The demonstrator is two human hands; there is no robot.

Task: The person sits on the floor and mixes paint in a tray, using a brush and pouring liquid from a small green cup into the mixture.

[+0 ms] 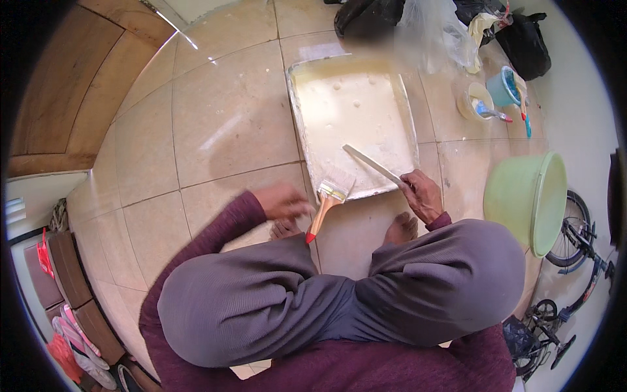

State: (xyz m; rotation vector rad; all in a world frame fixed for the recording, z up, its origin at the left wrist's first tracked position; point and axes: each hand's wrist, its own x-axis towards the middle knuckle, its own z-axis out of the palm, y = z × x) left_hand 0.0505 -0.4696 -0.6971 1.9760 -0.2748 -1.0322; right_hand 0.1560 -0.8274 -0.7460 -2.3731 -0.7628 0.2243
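A white-rimmed rectangular tray (413,140) holding pale cream liquid lies on the floor before my feet. My right hand (423,195) is closed around one end of a thin flat stick (373,163); its other end reaches over the liquid. Across the tray's near edge rests a paintbrush (320,215), bristles inside, its red-tipped wooden handle pointing at me. Just left of that handle is my left hand (282,200), blurred by motion, fingers stretched out and nothing visible in them.
Right of the tray stand a cream tub (471,103) and a blue bucket (501,88), both with brushes. Nearer me are a large green basin (522,199) and a bicycle (575,245). Plastic bags (431,32) lie beyond the tray. A wooden door (72,78) is at left.
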